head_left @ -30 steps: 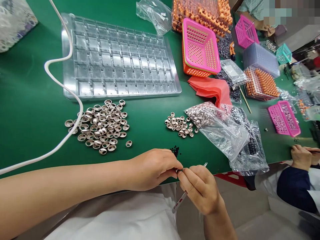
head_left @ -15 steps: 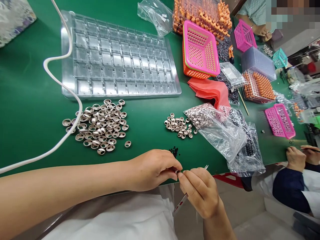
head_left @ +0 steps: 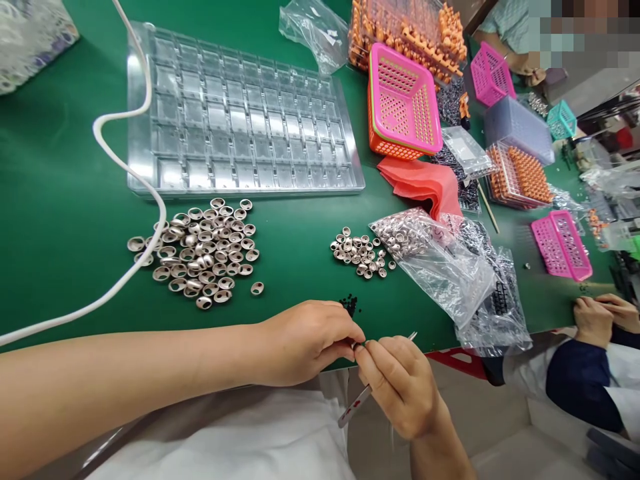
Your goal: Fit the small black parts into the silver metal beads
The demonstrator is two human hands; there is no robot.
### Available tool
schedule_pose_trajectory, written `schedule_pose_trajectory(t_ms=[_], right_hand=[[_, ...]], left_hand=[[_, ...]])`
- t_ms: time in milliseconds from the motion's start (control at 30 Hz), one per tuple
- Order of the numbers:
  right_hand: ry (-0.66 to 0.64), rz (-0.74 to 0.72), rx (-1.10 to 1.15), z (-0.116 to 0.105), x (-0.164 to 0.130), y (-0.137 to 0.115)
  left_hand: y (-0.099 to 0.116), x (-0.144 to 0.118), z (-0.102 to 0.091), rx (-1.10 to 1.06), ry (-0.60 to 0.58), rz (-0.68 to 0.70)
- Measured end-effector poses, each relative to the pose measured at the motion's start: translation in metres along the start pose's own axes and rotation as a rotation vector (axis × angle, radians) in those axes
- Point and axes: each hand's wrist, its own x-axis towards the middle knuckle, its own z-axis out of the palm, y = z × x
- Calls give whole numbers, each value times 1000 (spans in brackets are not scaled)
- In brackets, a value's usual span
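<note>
Bright, even overhead light; soft shadows; glare on the clear tray (head_left: 240,113); desk (head_left: 60,220) edges bow outward; far right corner blurred.

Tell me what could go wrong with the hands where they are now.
The left hand and right hand pinch a tiny part past the table edge; if dropped, it likely falls to the lap or floor. The left forearm lies near the ring pile and hose; a sweep could scatter rings.

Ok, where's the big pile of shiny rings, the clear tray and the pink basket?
big pile of rings (head_left: 200,253), head view, middle of the heap.
clear tray (head_left: 240,113), head view, its middle pockets.
pink basket (head_left: 403,100), head view, its perforated floor.
</note>
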Motion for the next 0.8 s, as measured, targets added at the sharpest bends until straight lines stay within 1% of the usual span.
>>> schedule_pose_trajectory(t_ms=[233, 500, 700, 800], right_hand=[[7, 7, 99, 4, -3, 2], [16, 9, 74, 1, -1, 2], [27, 11, 134, 4, -3, 3], [36, 13, 135, 7, -4, 3]], left_hand=[[1, 1, -1, -4, 12, -3], [2, 1, -2, -35, 3, -27], [3, 1, -4, -20, -14, -44], [4, 0, -3, -22, 3, -57]])
